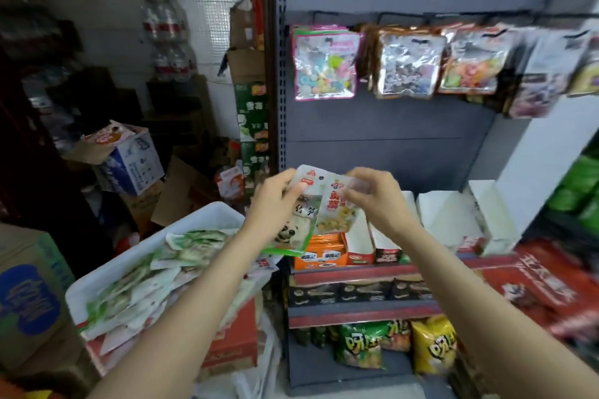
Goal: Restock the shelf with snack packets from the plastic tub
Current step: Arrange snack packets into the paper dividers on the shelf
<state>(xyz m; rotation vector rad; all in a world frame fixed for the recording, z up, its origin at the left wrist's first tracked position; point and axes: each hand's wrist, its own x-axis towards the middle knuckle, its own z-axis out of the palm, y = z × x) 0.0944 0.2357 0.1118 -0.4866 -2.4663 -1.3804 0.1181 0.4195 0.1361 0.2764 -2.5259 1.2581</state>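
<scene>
My left hand [274, 204] grips a green-edged snack packet with a panda picture [293, 232] by its upper part. My right hand [377, 196] pinches the top of a second, white and yellow packet [334, 209] beside it. Both packets are held up in front of the dark grey shelf unit [372, 146]. The white plastic tub [155, 238] sits at lower left, holding several green and white snack packets [152, 272]. A row of hanging packets [402, 65] fills the hooks at the top of the shelf.
White display boxes [444, 214] and an orange box [324, 253] stand on the shelf under my hands. Lower shelves hold dark boxes and chip bags [359, 345]. Cardboard cartons [29, 295] and stacked bottled water [168, 39] crowd the left. A red carton [551, 288] juts in from the right.
</scene>
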